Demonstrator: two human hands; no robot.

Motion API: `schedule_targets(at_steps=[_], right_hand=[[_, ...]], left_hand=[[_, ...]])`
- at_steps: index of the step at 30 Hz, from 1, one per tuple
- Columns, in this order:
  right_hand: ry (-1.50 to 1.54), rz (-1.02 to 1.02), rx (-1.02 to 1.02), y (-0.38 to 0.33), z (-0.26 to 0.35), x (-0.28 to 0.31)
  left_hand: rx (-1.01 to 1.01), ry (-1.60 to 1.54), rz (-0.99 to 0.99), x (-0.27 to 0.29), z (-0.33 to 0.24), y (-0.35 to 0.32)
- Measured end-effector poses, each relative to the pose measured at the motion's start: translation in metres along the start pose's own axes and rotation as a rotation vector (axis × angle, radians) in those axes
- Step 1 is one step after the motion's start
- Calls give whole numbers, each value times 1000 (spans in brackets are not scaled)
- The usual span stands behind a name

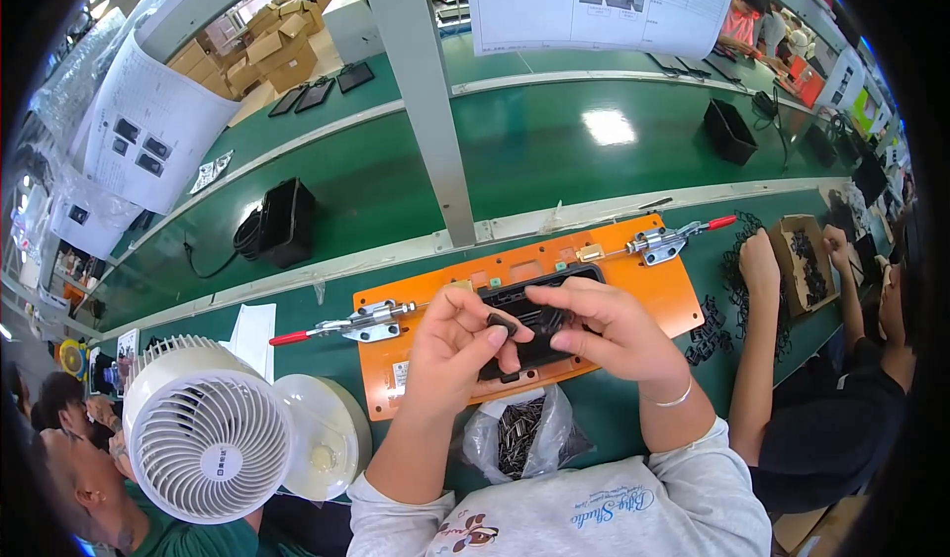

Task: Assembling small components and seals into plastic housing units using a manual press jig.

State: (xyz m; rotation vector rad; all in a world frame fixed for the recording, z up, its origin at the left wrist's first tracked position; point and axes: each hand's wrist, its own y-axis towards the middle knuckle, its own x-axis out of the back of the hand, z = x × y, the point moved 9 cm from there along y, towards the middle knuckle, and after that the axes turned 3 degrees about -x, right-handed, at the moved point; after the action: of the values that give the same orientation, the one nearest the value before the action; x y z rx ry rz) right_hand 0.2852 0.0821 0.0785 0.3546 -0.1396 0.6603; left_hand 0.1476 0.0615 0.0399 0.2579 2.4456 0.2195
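My left hand pinches a small black plastic part between thumb and fingers. Beside it, my right hand has its thumb and fingers closed in over a dark piece, whose kind I cannot make out. Both hands are above a black plastic housing, which they partly cover. The housing lies in an orange fixture plate. Toggle clamps with red handles, a left clamp and a right clamp, are mounted at its two ends.
In front of the plate sits a clear bag of small metal pieces. A white fan stands left. Black parts lie right, near a cardboard box and a co-worker's arm. Beyond a rail are black boxes with cables.
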Motion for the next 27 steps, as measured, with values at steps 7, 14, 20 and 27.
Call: schedule_targets(at_steps=[7, 14, 20, 27], right_hand=[[-257, -184, 48, -5, -1, -5], [218, -355, -223, -5, -37, 4], [224, -457, -211, -8, -52, 49], [117, -326, -333, 7, -79, 75]], left_hand=[[7, -147, 91, -10, 23, 1], [24, -133, -83, -1, 21, 0], [-276, 211, -183, 37, -20, 1], [-289, 204, -300, 61, -40, 1]])
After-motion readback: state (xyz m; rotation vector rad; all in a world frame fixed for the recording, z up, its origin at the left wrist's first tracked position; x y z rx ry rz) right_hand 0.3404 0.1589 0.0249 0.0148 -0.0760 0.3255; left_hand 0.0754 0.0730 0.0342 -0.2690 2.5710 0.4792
